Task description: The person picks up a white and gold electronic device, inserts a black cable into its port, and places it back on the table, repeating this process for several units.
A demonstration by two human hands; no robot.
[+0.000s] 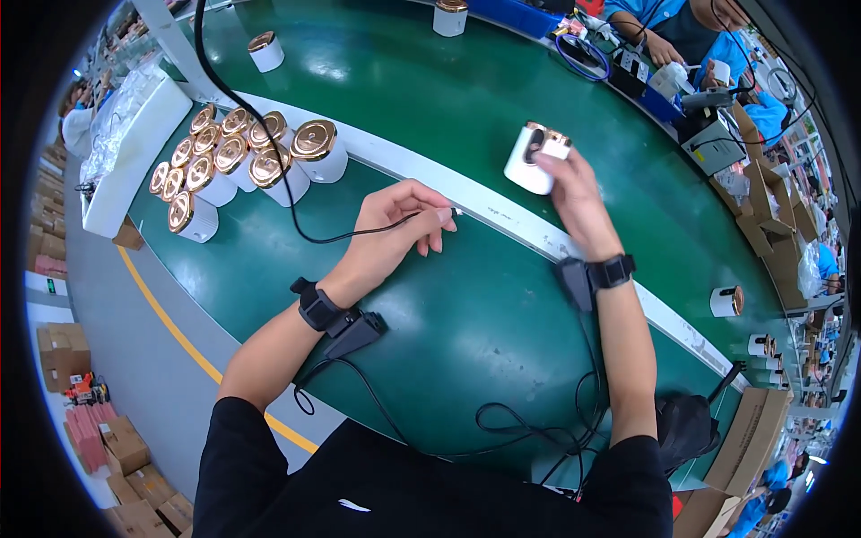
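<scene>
The green table [466,314] looks smooth and glossy, throwing back lamp glare. The small canister [529,160] in the right hand [574,193] has a matt white plastic body and a shiny copper-coloured metallic cap. The black cable [296,229] looks rubbery and matt.

The table [466,332] is dark glossy green with a white strip [502,220] across it. The device [529,160] in the right hand [574,193] is white with a copper top, like the cluster [238,161] far left. Cable [269,152] and wristbands [318,307] are black. The floor's line [170,323] is yellow.
</scene>
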